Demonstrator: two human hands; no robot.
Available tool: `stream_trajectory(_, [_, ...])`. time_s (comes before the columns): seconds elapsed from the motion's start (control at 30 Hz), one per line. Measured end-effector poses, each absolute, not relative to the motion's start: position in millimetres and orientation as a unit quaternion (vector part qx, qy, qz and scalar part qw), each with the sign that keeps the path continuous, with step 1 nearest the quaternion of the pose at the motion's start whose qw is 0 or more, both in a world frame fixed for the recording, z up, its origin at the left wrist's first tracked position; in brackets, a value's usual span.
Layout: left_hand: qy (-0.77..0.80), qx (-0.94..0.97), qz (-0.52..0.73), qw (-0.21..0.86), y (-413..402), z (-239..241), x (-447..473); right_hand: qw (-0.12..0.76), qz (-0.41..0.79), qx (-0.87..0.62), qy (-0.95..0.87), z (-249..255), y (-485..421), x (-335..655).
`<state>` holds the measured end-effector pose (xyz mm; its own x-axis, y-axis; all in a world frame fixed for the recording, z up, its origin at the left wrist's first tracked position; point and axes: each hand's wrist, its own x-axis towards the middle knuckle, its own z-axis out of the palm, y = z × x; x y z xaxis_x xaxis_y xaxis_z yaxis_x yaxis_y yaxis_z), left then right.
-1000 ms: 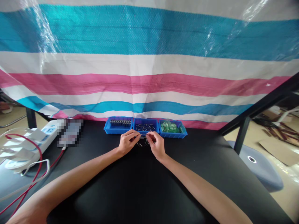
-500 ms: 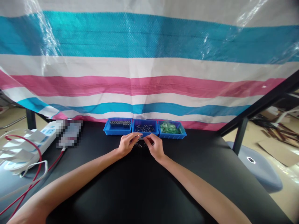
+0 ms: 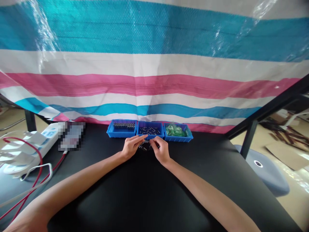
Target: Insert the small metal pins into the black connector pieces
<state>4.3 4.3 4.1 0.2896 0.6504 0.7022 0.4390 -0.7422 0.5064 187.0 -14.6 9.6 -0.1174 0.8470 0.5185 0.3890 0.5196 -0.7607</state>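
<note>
My left hand (image 3: 131, 146) and my right hand (image 3: 160, 150) meet just in front of the middle blue bin (image 3: 150, 136). Between their fingertips is a small silvery metal part (image 3: 146, 141), too small to name. The left fingers stretch toward the right hand over the thumb; the right thumb and forefinger are pinched together. Below the fingers, several thin metal pins (image 3: 143, 147) lie on the black table (image 3: 145, 187), partly hidden by the hands. More loose metal pins (image 3: 150, 130) lie inside the middle bin.
The left blue bin (image 3: 121, 135) holds rows of small metal cylinders (image 3: 124, 125). Green plastic packets (image 3: 175, 130) fill the right blue bin (image 3: 178, 139). A power strip (image 3: 45, 138) with plugs and red and white cables lies at left, beside a blurred-out phone (image 3: 71, 135). A striped sheet (image 3: 149, 85) hangs behind.
My left fingers have straightened and reach further right over the small metal part. The right hand stays pinched nearly in place. The whole view has shifted slightly.
</note>
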Motion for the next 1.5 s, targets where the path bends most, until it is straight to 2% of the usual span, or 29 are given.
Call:
stream_trajectory(0.27, [0.329, 0.792, 0.495, 0.138, 3, 6, 5, 0.511, 0.229, -0.426, -0.711, 12, -16, 187])
stream_trajectory(0.67, [0.394, 0.781, 0.407, 0.263, 2, -1, 3, 0.489, 0.219, -0.371, -0.758, 8, -17, 185])
stream_trajectory(0.8, [0.391, 0.786, 0.411, 0.246, 2, 2, 3, 0.487, 0.222, -0.374, -0.758, 9, -16, 186])
stream_trajectory(1.0, [0.374, 0.78, 0.477, 0.154, 5, 8, 7, 0.495, 0.243, -0.431, -0.714, 9, -15, 189])
stream_trajectory(1.2, [0.32, 0.782, 0.52, 0.129, 6, 8, 7, 0.497, 0.241, -0.427, -0.716, 11, -17, 188])
stream_trajectory(1.5, [0.334, 0.792, 0.479, 0.181, 2, 10, 6, 0.511, 0.257, -0.414, -0.708, 11, -17, 188])
